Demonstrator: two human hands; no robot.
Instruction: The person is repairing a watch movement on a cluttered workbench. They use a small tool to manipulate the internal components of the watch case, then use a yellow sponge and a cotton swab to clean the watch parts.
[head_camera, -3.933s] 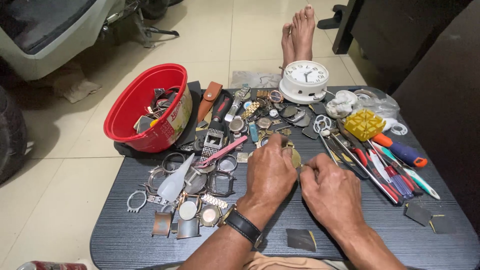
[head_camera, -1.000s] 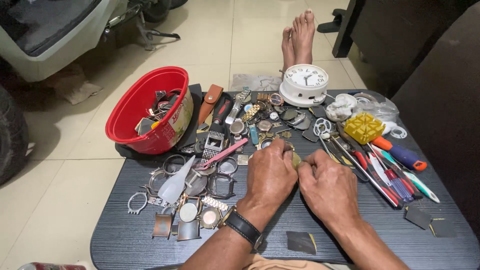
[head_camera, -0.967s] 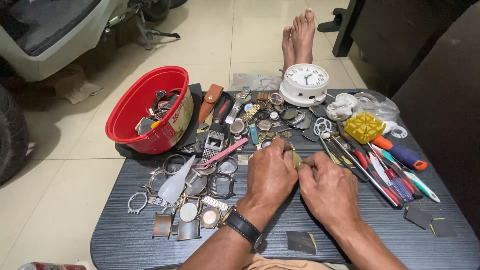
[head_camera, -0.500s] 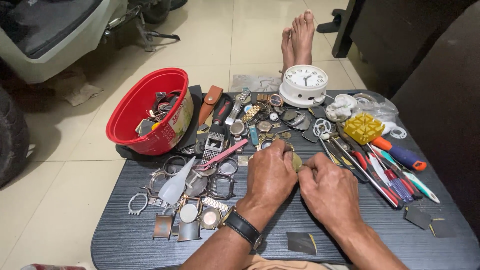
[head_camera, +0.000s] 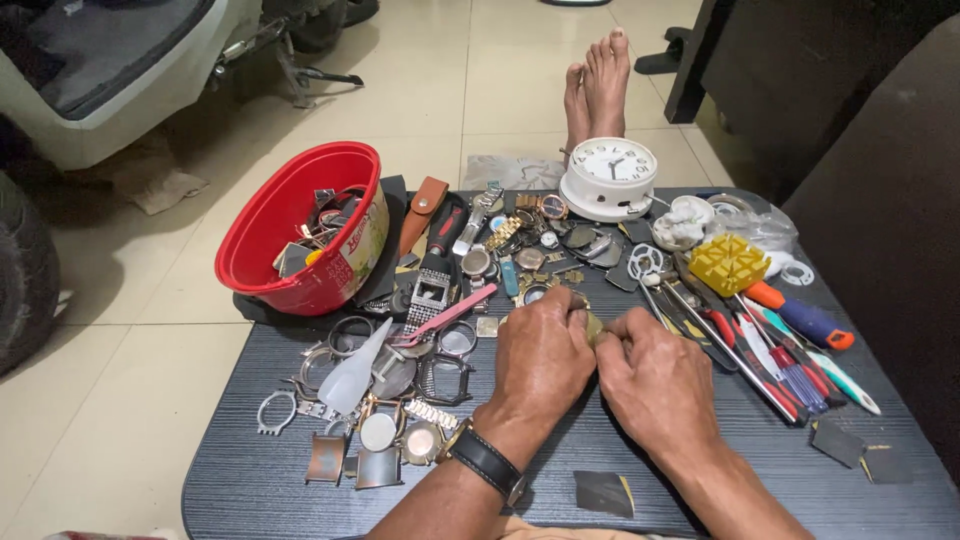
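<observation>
Pinching small brass piece (head_camera: 594, 327) between both grips

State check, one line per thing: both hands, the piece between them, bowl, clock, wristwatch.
left hand: knuckles up, fingers pinched on the small part
right hand: knuckles up, fingertips on the same part
small part: held between both hands, mostly hidden
red bowl: upright, holds watch scraps
white clock: lying face up
wristwatch: strapped on the left wrist
</observation>
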